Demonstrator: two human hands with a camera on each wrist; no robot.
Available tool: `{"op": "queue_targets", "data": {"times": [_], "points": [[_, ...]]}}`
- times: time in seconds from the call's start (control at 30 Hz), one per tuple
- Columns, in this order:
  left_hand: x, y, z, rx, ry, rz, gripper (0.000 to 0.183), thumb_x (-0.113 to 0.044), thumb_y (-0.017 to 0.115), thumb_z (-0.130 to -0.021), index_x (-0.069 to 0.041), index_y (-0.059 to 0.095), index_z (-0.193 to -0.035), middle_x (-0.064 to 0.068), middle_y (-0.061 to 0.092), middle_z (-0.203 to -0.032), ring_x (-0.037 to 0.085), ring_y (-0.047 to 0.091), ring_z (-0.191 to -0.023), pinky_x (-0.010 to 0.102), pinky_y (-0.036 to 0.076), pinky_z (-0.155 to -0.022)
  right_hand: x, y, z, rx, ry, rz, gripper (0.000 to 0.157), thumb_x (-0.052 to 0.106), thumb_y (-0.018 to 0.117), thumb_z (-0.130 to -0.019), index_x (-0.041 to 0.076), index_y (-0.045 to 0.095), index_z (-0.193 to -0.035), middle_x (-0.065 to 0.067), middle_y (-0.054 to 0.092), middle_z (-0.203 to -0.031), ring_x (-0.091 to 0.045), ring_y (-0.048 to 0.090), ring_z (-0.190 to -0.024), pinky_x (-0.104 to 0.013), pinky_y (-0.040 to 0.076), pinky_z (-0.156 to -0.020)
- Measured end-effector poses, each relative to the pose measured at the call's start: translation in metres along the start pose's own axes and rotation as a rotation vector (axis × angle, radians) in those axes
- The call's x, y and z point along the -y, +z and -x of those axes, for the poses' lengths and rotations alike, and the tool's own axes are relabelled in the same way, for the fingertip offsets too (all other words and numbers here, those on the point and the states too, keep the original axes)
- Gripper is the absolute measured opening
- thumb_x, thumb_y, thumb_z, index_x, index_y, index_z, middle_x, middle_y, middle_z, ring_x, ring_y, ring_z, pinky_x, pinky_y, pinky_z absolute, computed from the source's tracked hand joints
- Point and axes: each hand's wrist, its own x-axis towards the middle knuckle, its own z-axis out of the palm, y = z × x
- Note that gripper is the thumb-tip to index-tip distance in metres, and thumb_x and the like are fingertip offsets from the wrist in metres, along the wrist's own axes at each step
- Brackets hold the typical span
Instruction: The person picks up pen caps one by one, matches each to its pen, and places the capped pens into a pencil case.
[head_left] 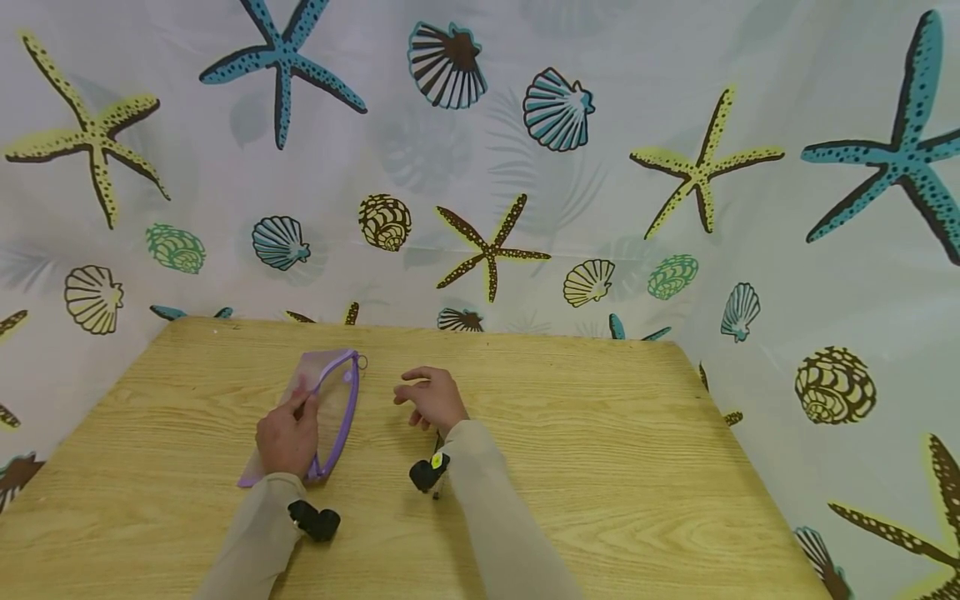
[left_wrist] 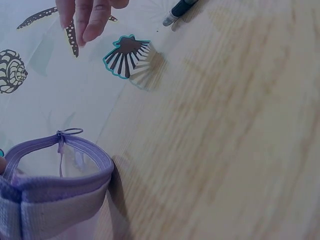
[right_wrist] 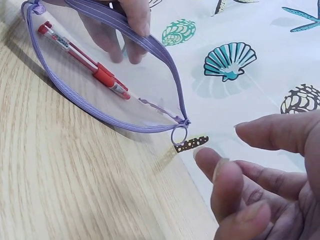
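A clear pouch with a purple zipper edge [head_left: 348, 421] lies at the left of the table, its mouth spread apart. My left hand [head_left: 288, 435] pinches the far-left side of that mouth between thumb and fingers. Inside the pouch, the right wrist view shows a red pen [right_wrist: 104, 76]. A small ring [right_wrist: 179, 135] hangs at the zipper's end. My right hand [head_left: 437, 396] hovers to the right of the pouch, apart from it, fingers loosely bent and holding nothing.
The wooden table [head_left: 600, 467] is bordered by a white curtain [head_left: 525, 192] printed with starfish and shells. Near my right wrist, a slim dark object with a grey tip [left_wrist: 176, 14] lies on the table, partly hidden in the head view.
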Motion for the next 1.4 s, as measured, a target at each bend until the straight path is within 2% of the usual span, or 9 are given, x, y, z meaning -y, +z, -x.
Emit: {"op": "queue_targets", "data": {"times": [0.37,0.53,0.93,1.33,1.4], "points": [[0.000,0.000,-0.002,0.019,-0.003,0.008,0.031,-0.019,0.056,-0.097,0.005,0.068,-0.115,0.025,0.068,-0.105,0.044,0.062,-0.099,0.054,0.043,-0.090,-0.003,-0.014,0.009,-0.033,0.022,-0.046,0.032,0.016,0.065,-0.092,0.004,0.062,-0.122,-0.013,0.072,-0.090,-0.014,0.050,-0.042,-0.026,0.040,-0.040],[-0.001,-0.001,-0.002,0.025,-0.001,0.009,0.032,-0.018,0.056,-0.097,0.005,0.067,-0.115,0.025,0.067,-0.108,0.045,0.060,-0.103,0.054,0.043,-0.091,-0.009,-0.018,0.011,-0.044,0.036,-0.067,0.034,0.016,0.064,-0.093,0.000,0.061,-0.123,-0.012,0.072,-0.090,-0.012,0.051,-0.041,-0.025,0.039,-0.039],[-0.004,-0.003,-0.001,0.043,-0.026,0.008,0.033,-0.021,0.054,-0.098,0.004,0.067,-0.116,0.024,0.067,-0.107,0.044,0.061,-0.102,0.054,0.042,-0.092,-0.022,-0.031,0.019,-0.100,0.055,-0.107,0.033,0.012,0.064,-0.093,-0.003,0.061,-0.122,-0.014,0.071,-0.086,-0.012,0.051,-0.041,-0.026,0.040,-0.039],[-0.003,-0.004,0.000,0.054,-0.040,0.018,0.035,-0.022,0.054,-0.099,0.005,0.065,-0.119,0.026,0.066,-0.109,0.045,0.060,-0.103,0.054,0.044,-0.090,-0.030,-0.046,0.029,-0.170,0.095,-0.095,0.034,0.014,0.063,-0.093,-0.002,0.061,-0.122,-0.019,0.071,-0.092,-0.013,0.050,-0.041,-0.024,0.038,-0.039],[-0.003,-0.004,0.001,0.054,-0.043,0.014,0.035,-0.022,0.054,-0.099,0.004,0.066,-0.118,0.026,0.066,-0.109,0.044,0.061,-0.103,0.054,0.044,-0.091,-0.033,-0.048,0.030,-0.185,0.112,-0.091,0.034,0.015,0.064,-0.092,-0.001,0.062,-0.122,-0.017,0.071,-0.092,-0.013,0.051,-0.041,-0.023,0.038,-0.039]]}}
